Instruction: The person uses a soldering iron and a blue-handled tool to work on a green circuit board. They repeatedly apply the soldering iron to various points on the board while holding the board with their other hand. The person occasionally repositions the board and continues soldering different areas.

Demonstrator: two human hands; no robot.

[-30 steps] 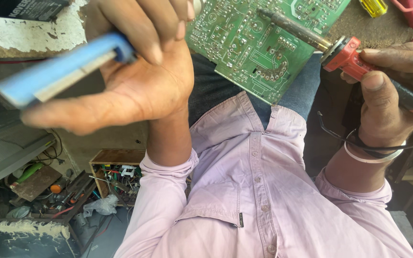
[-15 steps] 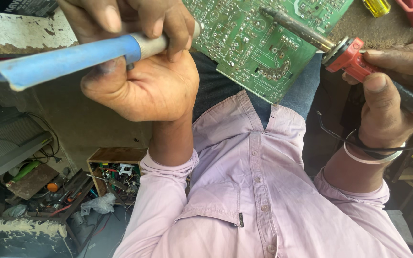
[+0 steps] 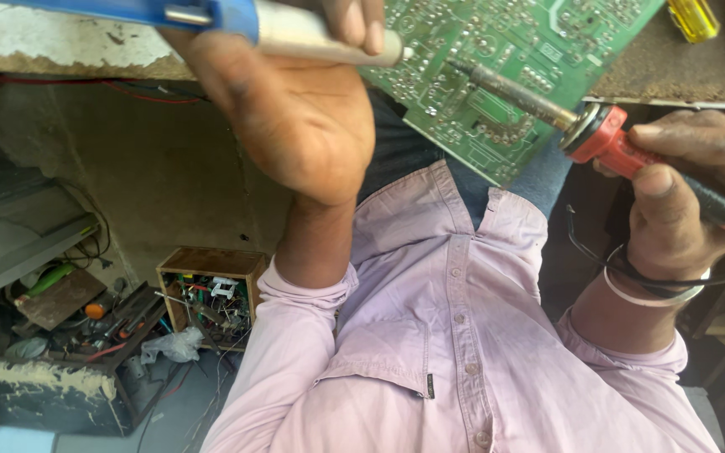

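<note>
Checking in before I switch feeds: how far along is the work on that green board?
Done: the green circuit board lies solder side up, and both tools are picked up. In hand: the right hand sets the soldering iron tip on the board, and the left hand holds the blue suction pump nozzle beside it. Left: no part is visibly off; whether the joint is cleared cannot be told.

The circuit board (image 3: 497,75) lies on the bench edge (image 3: 673,75), over the person's lap, a screwdriver (image 3: 692,17) behind it.
</note>
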